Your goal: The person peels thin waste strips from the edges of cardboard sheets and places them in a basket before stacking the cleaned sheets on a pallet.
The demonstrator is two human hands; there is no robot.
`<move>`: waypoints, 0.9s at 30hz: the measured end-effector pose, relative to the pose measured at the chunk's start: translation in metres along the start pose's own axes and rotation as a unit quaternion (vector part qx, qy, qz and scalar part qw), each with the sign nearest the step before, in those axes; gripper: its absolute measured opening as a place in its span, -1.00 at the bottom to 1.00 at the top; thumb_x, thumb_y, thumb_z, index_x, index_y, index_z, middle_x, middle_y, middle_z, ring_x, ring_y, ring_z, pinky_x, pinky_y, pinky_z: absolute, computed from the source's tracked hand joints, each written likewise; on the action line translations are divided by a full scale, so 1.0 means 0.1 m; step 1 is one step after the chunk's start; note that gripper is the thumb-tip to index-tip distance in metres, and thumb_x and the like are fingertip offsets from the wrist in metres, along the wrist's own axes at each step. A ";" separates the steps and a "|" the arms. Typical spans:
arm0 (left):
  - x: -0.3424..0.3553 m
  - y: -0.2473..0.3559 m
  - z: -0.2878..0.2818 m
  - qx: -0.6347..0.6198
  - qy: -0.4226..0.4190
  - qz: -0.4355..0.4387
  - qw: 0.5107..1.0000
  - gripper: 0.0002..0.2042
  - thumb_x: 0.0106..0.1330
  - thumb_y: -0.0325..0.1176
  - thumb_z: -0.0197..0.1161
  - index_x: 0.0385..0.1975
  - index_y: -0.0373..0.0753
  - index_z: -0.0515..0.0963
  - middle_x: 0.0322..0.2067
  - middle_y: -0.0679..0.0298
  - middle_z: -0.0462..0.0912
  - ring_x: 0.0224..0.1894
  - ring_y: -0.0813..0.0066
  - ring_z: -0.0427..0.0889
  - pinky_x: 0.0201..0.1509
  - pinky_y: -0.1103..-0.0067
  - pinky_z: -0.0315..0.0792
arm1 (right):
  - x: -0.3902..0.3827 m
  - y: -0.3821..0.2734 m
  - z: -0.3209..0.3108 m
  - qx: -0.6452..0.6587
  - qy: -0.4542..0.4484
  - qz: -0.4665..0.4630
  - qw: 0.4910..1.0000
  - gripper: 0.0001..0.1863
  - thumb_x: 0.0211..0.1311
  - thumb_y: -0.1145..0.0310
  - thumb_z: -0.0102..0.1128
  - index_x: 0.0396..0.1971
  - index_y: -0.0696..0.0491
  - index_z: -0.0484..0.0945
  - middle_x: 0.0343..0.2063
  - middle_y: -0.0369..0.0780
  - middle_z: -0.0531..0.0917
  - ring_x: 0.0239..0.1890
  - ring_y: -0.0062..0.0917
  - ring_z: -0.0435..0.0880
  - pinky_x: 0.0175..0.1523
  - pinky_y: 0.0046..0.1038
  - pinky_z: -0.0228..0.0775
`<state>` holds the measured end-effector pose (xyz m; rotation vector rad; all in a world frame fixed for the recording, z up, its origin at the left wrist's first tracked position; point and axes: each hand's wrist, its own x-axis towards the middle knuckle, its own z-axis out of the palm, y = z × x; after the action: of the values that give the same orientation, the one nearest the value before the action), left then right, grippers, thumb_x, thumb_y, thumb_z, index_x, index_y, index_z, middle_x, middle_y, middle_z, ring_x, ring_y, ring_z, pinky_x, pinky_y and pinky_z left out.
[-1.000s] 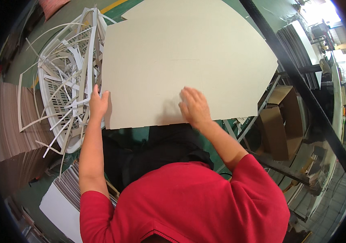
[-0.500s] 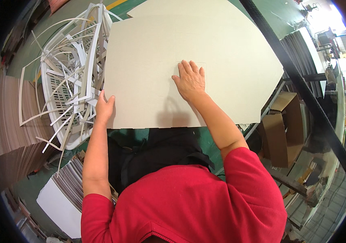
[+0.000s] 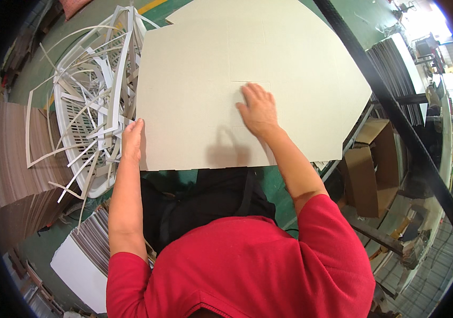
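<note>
A large pale grey-white cardboard sheet (image 3: 192, 100) lies flat in front of me, with faint cut or crease lines around its middle. My right hand (image 3: 259, 110) is on the sheet near its centre, palm down, fingers stretched and slightly blurred. At the sheet's left edge, my left hand (image 3: 132, 140) stands on its side against the border, fingers straight and pointing away from me. Its far-side fingers are partly hidden, and I see nothing held in it.
To the left stands a white plastic basket (image 3: 99, 185) heaped with cardboard strips (image 3: 114, 95). Stacked boards (image 3: 30, 153) rise beyond it, with another stack (image 3: 80, 265) at lower left. A dark metal bar (image 3: 396, 108) slants across the right, near an open brown carton (image 3: 362, 177).
My right hand has slid a little right and toward me over the sheet. The left hand's thumb has drawn in from the sheet toward its fingers.
</note>
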<state>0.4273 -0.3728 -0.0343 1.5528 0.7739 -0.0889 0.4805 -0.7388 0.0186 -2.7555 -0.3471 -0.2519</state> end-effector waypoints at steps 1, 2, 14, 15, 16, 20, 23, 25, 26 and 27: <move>0.00 0.01 -0.01 -0.004 0.013 -0.009 1.000 -0.47 0.20 -0.15 0.18 0.04 -0.43 0.32 -0.04 0.15 0.46 0.02 0.43 0.39 0.11 0.55 0.22 | -0.03 0.14 -0.03 0.019 0.044 -0.005 0.999 -0.56 0.10 0.28 0.11 -0.02 0.13 0.36 0.08 -0.11 0.36 0.16 -0.29 0.27 0.20 -0.22 0.07; 0.00 0.01 -0.02 -0.013 0.012 -0.008 1.000 -0.47 0.20 -0.14 0.18 0.03 -0.44 0.32 -0.03 0.14 0.45 0.03 0.42 0.38 0.13 0.53 0.21 | -0.05 0.29 -0.07 0.004 0.069 0.059 0.996 -0.58 0.06 0.31 0.13 -0.07 0.16 0.40 0.00 -0.01 0.42 0.11 -0.21 0.33 0.19 -0.21 0.10; -0.25 -0.06 0.17 -0.125 0.067 0.006 0.990 -0.60 0.29 -0.25 0.03 -0.05 -0.49 0.39 -0.06 0.15 0.47 -0.02 0.40 0.42 0.07 0.52 0.26 | -0.95 1.91 -0.88 -0.110 0.071 0.454 0.881 -0.46 0.17 0.05 -0.04 0.06 0.11 0.35 0.13 -0.07 0.30 0.17 -0.18 0.25 0.21 -0.20 0.09; -0.28 -0.04 0.18 -0.125 0.069 0.004 0.990 -0.61 0.29 -0.25 0.03 -0.05 -0.50 0.39 -0.06 0.15 0.47 -0.03 0.40 0.43 0.06 0.53 0.27 | -0.96 1.95 -0.89 -0.107 0.073 0.465 0.876 -0.45 0.17 0.04 -0.04 0.06 0.10 0.35 0.14 -0.08 0.30 0.17 -0.18 0.25 0.21 -0.20 0.09; -0.31 -0.04 0.18 -0.121 0.067 0.015 0.990 -0.61 0.29 -0.26 0.02 -0.05 -0.50 0.39 -0.06 0.15 0.47 -0.03 0.40 0.43 0.05 0.53 0.27 | -0.96 1.98 -0.91 -0.102 0.081 0.477 0.869 -0.44 0.16 0.03 -0.04 0.06 0.10 0.34 0.13 -0.07 0.30 0.17 -0.18 0.25 0.21 -0.20 0.09; -0.31 -0.10 0.19 -0.149 0.078 0.025 0.985 -0.64 0.29 -0.26 0.04 -0.10 -0.48 0.42 -0.13 0.18 0.50 -0.10 0.43 0.45 0.00 0.55 0.30 | -0.89 1.99 -0.97 -0.118 0.073 0.498 0.856 -0.44 0.15 -0.02 -0.05 0.02 0.09 0.40 0.07 -0.01 0.36 0.14 -0.16 0.29 0.18 -0.20 0.14; -0.26 -0.20 0.18 -0.156 0.100 0.052 0.981 -0.68 0.28 -0.27 0.06 -0.19 -0.47 0.48 -0.23 0.23 0.54 -0.19 0.47 0.47 -0.06 0.58 0.31 | -0.86 1.97 -1.06 -0.128 0.032 0.514 0.847 -0.43 0.13 -0.06 -0.05 -0.03 0.09 0.45 0.02 0.00 0.41 0.10 -0.15 0.34 0.16 -0.20 0.17; -0.25 -0.24 0.15 -0.174 0.099 0.054 0.978 -0.69 0.28 -0.28 0.05 -0.19 -0.46 0.48 -0.24 0.23 0.54 -0.20 0.48 0.46 -0.06 0.59 0.32 | -0.85 1.99 -1.13 -0.133 0.036 0.518 0.844 -0.41 0.09 -0.10 -0.03 -0.07 0.09 0.48 -0.04 0.00 0.46 0.05 -0.16 0.40 0.13 -0.22 0.21; -0.27 -0.25 0.13 -0.184 0.100 0.058 0.976 -0.69 0.29 -0.29 0.05 -0.19 -0.46 0.48 -0.23 0.23 0.54 -0.20 0.48 0.46 -0.06 0.58 0.32 | -0.86 2.01 -1.17 -0.103 0.034 0.530 0.841 -0.39 0.07 -0.12 -0.02 -0.08 0.09 0.49 -0.07 0.00 0.49 0.03 -0.17 0.43 0.11 -0.23 0.23; -0.28 -0.24 0.10 -0.193 0.100 0.062 0.974 -0.69 0.29 -0.29 0.04 -0.18 -0.45 0.48 -0.23 0.23 0.53 -0.20 0.48 0.46 -0.07 0.58 0.32 | -0.87 2.05 -1.21 -0.069 0.028 0.547 0.834 -0.38 0.05 -0.14 -0.01 -0.09 0.10 0.50 -0.09 0.00 0.51 0.00 -0.18 0.45 0.10 -0.24 0.24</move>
<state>0.3969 -0.3954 -0.0428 1.2448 0.7952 0.3006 0.4372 -0.9869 0.0459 -2.5771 1.2801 -0.0412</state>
